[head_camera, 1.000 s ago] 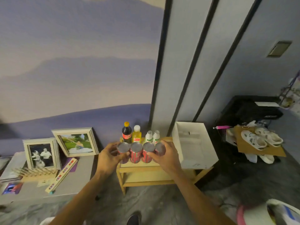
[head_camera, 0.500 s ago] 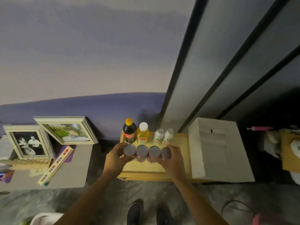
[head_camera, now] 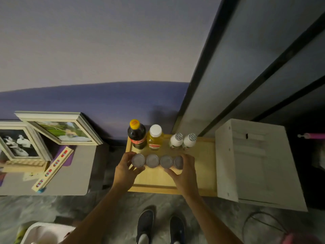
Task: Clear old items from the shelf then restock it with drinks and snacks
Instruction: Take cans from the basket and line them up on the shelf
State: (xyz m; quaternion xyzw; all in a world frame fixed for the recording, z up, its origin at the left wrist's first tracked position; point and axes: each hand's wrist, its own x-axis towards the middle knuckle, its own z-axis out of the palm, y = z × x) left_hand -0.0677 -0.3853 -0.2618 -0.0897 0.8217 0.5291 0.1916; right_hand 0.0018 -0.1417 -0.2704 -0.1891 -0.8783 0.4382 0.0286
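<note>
Wooden shelf (head_camera: 202, 155) top seen from above; left hand (head_camera: 125, 171) and right hand (head_camera: 185, 173) squeeze a row of four cans (head_camera: 157, 161) between them, bottles (head_camera: 154, 136) just beyond

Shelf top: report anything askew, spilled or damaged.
Nothing spilled or damaged. Four cans sit in a straight row between left hand and right hand; bottles upright behind. The white box overhangs the shelf.

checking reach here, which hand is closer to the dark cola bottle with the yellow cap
Left. The left hand grips the left end of the can row, just in front of the cola bottle. The right hand holds the row's far end, nearer the two small white bottles.
</note>
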